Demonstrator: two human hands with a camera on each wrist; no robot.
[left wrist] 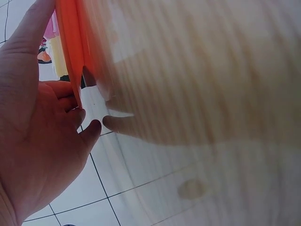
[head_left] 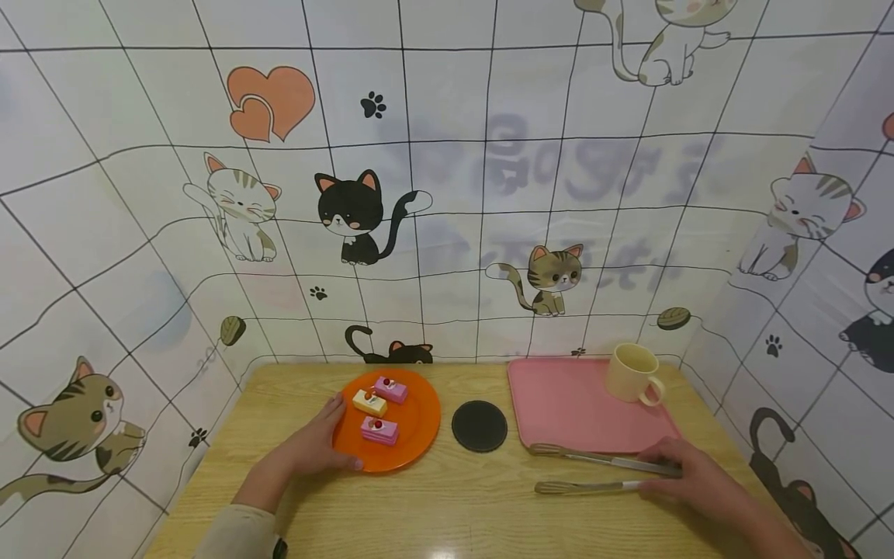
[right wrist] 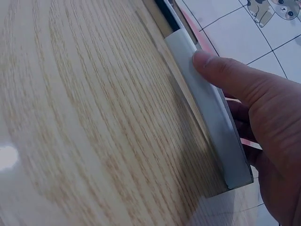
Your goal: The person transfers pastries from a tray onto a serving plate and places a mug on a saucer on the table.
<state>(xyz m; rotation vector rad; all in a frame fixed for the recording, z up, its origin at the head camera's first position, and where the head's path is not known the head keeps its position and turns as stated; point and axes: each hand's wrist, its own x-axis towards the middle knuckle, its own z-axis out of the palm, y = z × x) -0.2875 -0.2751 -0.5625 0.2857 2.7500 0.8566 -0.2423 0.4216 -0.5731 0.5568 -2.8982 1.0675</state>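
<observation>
At the left of the table in the head view lies an orange plate [head_left: 417, 425] bearing pieces of toy cake: a pink cake [head_left: 379, 432], a yellow cake [head_left: 369, 403] and another pink cake [head_left: 391, 389]. My left hand [head_left: 320, 441] holds the plate at its left rim, thumb at the near side and fingers along the far left. My right hand [head_left: 687, 480] grips the tongs [head_left: 601, 487] by their pale handles, arms spread apart, tips pointing left. In the right wrist view the thumb presses along a whitish handle [right wrist: 207, 103], the other fingers partly hidden behind it.
A pink tray [head_left: 580, 415] lies at the back right, with a cream mug [head_left: 631, 373] on its far right part. Between plate and tray sits a round black coaster [head_left: 479, 426]. Cat-printed sheeting [head_left: 447, 233] stands behind and beside the wooden table [head_left: 447, 505].
</observation>
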